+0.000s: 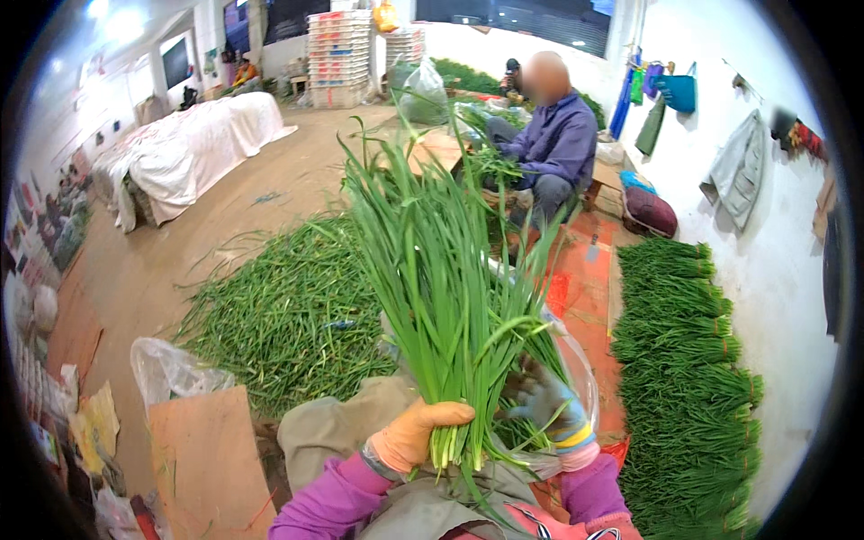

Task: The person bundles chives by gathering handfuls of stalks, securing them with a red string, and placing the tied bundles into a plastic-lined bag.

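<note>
Left hand (414, 438), orange glove, purple sleeve: grip closed round the lower end of 1 bunch (432, 315) of long green leaves. Bunch: held in front of the wearer's lap, roughly upright, pale stalk ends down, leaf tips up and fanned out; a few leaves bend over to the right.

Right hand (549, 400), grey-blue glove, yellow-striped cuff, purple sleeve: just right of the bunch, among its outer leaves. Blurred and partly covered; cannot tell whether its grip is open or closed.

Heap (279, 315): loose green leaves, on the brown floor (315, 166), ahead and left of the wearer; 1 small blue item (339, 324) on top.

Stacked bunches (684, 387): long green row at the right, beside the white wall (783, 297); ties visible on several.

Mat (587, 297): orange-red strip, left of that row.

Cardboard (211, 459): 1 brown piece, lower left, near a clear bag (175, 367).

Co-worker (558, 139): 1, seated beyond the bunch, dark blue jacket, hands at green leaves.

Crates (339, 58): tall pale stack, far back.

Cloth (198, 135): white, draped over a long mass, upper left.

Hung on the wall: 1 grey jacket (738, 166), 1 teal bag (678, 90).
</note>
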Demonstrator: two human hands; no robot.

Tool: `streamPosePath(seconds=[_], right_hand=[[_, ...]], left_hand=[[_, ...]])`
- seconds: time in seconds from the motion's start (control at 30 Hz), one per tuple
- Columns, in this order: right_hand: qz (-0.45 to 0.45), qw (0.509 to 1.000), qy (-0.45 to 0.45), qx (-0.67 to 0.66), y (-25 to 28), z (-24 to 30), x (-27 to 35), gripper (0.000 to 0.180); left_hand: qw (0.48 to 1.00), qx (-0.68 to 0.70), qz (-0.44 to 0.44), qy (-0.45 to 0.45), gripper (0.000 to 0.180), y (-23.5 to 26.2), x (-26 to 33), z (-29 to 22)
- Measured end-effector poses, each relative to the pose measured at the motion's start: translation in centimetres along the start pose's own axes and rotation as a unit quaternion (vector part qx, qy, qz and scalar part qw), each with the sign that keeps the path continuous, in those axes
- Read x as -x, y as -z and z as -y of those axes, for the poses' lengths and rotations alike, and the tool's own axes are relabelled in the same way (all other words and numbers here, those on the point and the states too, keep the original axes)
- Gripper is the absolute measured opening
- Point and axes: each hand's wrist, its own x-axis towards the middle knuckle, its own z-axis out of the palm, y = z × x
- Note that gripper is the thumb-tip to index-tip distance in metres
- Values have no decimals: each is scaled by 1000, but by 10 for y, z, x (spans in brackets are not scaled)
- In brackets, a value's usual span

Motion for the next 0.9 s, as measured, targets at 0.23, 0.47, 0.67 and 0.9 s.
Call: streamPosePath(seconds=[0.23, 0.47, 0.67, 0.9], right_hand=[[67, 993, 23, -96, -70, -49, -100, 71], [113, 973, -20, -203, -202, -82, -197, 34], [257, 958, 78, -104, -354, -103, -216, 34], [411, 878, 233, 74, -426, -175, -250, 61]], left_hand=[[926, -328, -176, -54, 43, 46, 59, 8], [879, -367, -293, -83, 65, 61, 170, -54], [760, -393, -409, -318, 79, 94, 254, -96], [469, -587, -553, -359, 63, 132, 320, -121]])
